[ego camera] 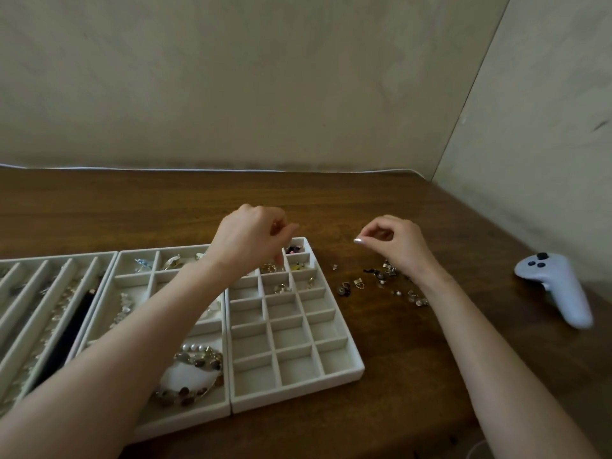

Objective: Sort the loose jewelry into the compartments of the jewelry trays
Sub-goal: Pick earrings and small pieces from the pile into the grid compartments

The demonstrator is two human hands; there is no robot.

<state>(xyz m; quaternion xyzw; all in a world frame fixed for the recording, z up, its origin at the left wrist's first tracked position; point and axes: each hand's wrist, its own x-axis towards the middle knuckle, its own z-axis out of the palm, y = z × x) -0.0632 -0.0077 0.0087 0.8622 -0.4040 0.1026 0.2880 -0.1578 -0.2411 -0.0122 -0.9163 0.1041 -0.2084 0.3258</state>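
Few tray (295,396) cells are being filled; much loose jewelry (381,282) is waiting. A pale piece (357,240) is being pinched by right hand (395,242) fingers; left hand (251,241) grip unclear.

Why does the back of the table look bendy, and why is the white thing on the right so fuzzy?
Head view: the wide lens bows the back edge of the table. Head view: the controller sits near the frame's edge, where the picture smears. Head view: the light is soft and dim, so the loose jewelry looks mushy.
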